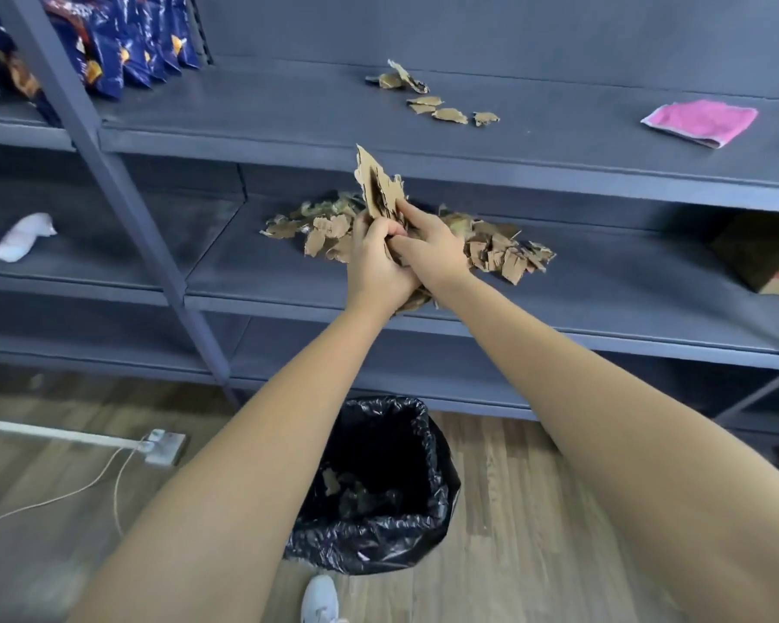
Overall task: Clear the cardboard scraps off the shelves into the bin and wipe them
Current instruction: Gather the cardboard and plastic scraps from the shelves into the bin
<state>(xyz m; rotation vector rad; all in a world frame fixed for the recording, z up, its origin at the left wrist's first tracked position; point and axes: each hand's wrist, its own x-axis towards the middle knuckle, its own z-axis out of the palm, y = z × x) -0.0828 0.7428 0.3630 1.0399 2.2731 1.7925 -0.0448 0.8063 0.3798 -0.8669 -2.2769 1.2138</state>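
Together, the left hand [374, 263] and right hand [429, 238] hold a bundle [378, 191] of torn cardboard above the middle shelf [626, 299]. Both sets of fingers are curled in and clamped on it from either side. One tall piece sticks up out of the grip. A big pile [500, 256] of scraps lies on that shelf, spread left and right behind the hands. A few more scraps [437, 111] sit far back on the top shelf [244, 114], well left of the pink cloth [700, 122].

The bin [378, 487] stands on the floor near the person, below the arms, with some cardboard already in it.

The risk is spillage. The bundle is loose and ragged, and small bits may slip out underneath during the carry and land on the lower shelf or the floor. Some brown edges show under the wrists, possibly already sliding, though I cannot tell whether they are held. Opening the hands before they are over the bin would scatter the lot.
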